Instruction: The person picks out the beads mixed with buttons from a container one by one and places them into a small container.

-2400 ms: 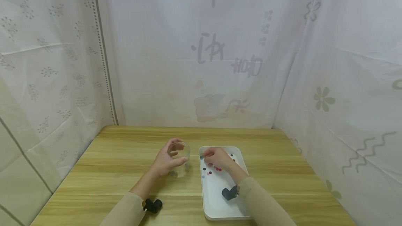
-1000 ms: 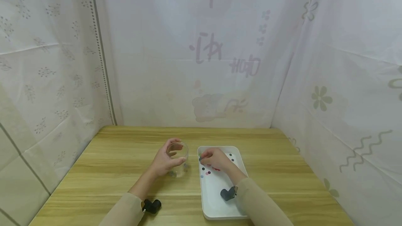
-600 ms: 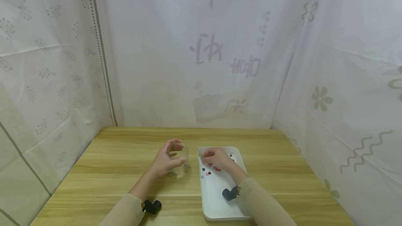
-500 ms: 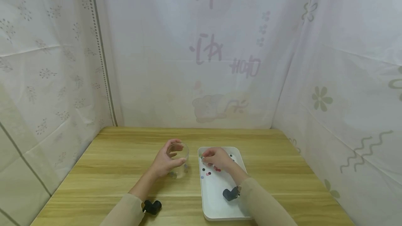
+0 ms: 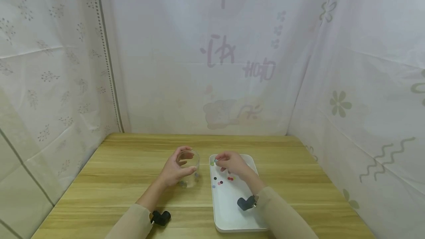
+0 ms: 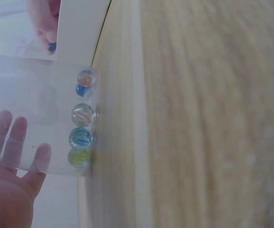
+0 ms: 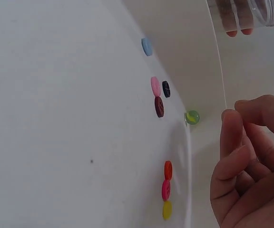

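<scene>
My left hand (image 5: 176,169) curls round a clear cup (image 6: 37,95) standing on the table left of the tray. Several glass marbles (image 6: 83,137) lie at the cup's bottom, among them blue and yellow-green ones. Over the far left corner of the white tray (image 5: 229,217), my right hand (image 5: 234,163) pinches a small blue marble (image 6: 52,46) between thumb and fingertip; the right wrist view hides it. A green marble (image 7: 192,117) rests against the tray wall close by.
Buttons lie scattered in the tray: a pale blue one (image 7: 147,47), a pink one (image 7: 155,86), a brown one (image 7: 159,107), a black one (image 7: 166,89), a red one (image 7: 168,170) and a yellow one (image 7: 167,210). Patterned curtains (image 5: 159,84) surround the wooden table (image 5: 132,154).
My right hand has shifted slightly away and right with the blue marble, uncovering the green marble; it now covers the dark buttons on the far right. The left hand and cup have stayed put.
</scene>
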Tool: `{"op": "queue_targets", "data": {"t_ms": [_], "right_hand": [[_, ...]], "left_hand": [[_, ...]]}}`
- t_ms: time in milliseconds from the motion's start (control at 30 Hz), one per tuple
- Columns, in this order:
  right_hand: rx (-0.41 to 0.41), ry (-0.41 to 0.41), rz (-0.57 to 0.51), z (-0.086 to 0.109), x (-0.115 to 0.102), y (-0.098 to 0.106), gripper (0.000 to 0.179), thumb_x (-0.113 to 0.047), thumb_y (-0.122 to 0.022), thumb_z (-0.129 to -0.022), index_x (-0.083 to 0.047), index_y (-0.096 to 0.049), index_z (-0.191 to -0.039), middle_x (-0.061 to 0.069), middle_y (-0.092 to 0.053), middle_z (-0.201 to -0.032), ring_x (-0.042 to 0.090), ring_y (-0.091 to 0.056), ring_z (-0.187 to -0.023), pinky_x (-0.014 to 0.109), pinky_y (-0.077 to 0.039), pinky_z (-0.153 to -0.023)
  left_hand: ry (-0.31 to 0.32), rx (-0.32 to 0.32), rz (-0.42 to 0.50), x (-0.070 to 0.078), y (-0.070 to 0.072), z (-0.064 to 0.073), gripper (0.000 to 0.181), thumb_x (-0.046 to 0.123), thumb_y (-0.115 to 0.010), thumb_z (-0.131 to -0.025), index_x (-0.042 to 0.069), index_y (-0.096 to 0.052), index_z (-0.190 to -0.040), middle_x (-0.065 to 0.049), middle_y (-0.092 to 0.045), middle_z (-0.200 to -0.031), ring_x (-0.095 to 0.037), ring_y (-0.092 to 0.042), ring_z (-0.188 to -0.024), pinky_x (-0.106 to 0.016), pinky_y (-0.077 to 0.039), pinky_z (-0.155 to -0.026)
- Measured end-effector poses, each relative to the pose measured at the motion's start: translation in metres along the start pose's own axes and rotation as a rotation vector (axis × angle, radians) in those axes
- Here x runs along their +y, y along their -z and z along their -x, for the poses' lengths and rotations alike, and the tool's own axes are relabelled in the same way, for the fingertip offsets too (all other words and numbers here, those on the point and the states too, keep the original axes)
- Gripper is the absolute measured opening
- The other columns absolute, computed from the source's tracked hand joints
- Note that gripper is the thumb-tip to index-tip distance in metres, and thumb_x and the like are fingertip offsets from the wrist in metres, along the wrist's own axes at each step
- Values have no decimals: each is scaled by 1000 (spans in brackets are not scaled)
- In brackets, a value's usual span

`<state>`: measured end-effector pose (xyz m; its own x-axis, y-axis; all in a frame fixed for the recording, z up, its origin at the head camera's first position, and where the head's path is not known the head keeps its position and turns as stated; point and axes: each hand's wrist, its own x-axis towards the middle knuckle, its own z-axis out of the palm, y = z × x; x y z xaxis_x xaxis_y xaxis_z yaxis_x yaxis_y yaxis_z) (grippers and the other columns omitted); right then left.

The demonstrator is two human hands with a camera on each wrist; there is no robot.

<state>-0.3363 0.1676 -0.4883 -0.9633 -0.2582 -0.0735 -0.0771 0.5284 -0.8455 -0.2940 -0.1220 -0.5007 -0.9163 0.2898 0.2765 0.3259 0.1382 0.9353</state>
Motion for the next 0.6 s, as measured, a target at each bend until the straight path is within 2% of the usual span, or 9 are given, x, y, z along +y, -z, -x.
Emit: {"op": "queue_targets", "data": {"t_ms": [200, 367, 600], "right_hand": [[-12, 25, -69, 1, -1, 5, 24, -20, -78, -101, -9, -76, -122, 7, -81, -110, 18, -71, -83, 27, -52, -64], [1, 32, -110, 0, -1, 9, 25, -23, -79, -100, -11, -76, -122, 9, -80, -109, 18, -71, -84, 26, -52, -64], [2, 35, -145, 2, -4, 12, 24, -24, -79, -101, -13, -76, -123, 15, -77, -113, 19, -69, -85, 25, -53, -66]], "left_hand": [[-4, -14, 14, 0, 1, 0, 70, 18, -83, -95, 12, -47, -154, -26, -61, -150, -39, -57, -142, -71, -42, -123], [-2, -26, 19, 0, 1, 0, 73, 17, -82, -95, 7, -44, -156, -26, -60, -150, -41, -55, -144, -72, -40, -124], [3, -30, 24, -1, 1, -1, 75, 17, -83, -94, 7, -43, -157, -28, -59, -151, -41, -54, -144, -71, -40, -125]]}}
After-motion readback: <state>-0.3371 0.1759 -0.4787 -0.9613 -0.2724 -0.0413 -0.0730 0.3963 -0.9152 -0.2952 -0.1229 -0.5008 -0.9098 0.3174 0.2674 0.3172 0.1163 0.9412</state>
